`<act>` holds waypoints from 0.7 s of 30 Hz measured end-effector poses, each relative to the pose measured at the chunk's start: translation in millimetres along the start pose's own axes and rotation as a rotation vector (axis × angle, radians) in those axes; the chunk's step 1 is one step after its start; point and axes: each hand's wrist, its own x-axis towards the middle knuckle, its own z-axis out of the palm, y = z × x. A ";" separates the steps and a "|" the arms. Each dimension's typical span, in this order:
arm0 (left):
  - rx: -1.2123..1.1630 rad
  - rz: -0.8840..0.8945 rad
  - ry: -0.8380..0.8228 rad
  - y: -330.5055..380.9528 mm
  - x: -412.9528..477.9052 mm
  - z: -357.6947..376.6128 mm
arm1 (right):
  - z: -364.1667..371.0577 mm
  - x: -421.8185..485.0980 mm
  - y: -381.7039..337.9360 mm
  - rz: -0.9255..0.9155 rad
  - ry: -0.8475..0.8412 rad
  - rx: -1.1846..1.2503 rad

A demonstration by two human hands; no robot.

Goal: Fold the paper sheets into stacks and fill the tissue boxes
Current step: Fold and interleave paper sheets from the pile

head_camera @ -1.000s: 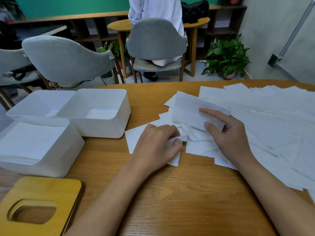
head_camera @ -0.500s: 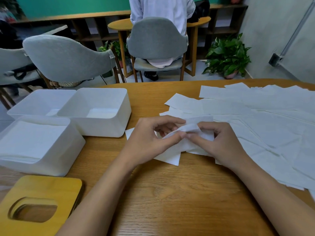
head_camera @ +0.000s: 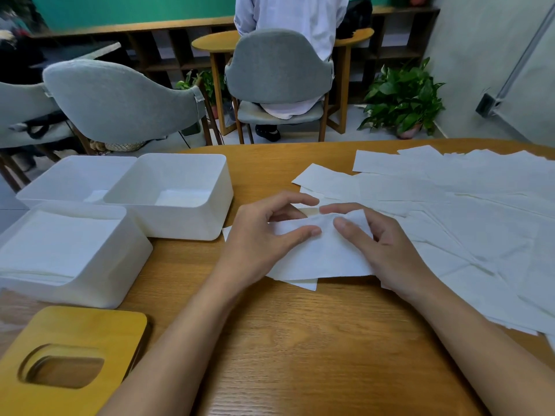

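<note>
Big round-edged light wood table (head_camera: 300, 340) takes up most of the view. Its whole right side is covered in a loose, overlapping spread of flat white paper sheets (head_camera: 465, 211).

Over on the left there are three white plastic tissue boxes, all open on top. The nearest white box (head_camera: 75, 291) has a stack of folded white sheets in it. The middle white box (head_camera: 186, 219) touches it, and the far white box (head_camera: 60, 181) sits just beside that one. Both show a pale patch on the bottom, can't tell if it's paper.

Near the left corner lies a yellowish wooden lid with an oval slot (head_camera: 99, 328).

Right in the middle, a partly folded white sheet (head_camera: 324, 253) rests on the table at the edge of the spread. The left hand (head_camera: 258, 235) and right hand (head_camera: 387, 244) each have a grip on its upper edge, thumb in front, forefinger curled behind.
</note>
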 end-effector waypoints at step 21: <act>-0.107 -0.054 0.174 -6.2 2.1 5.1 | -4.0 2.8 1.2 -0.061 0.054 -0.061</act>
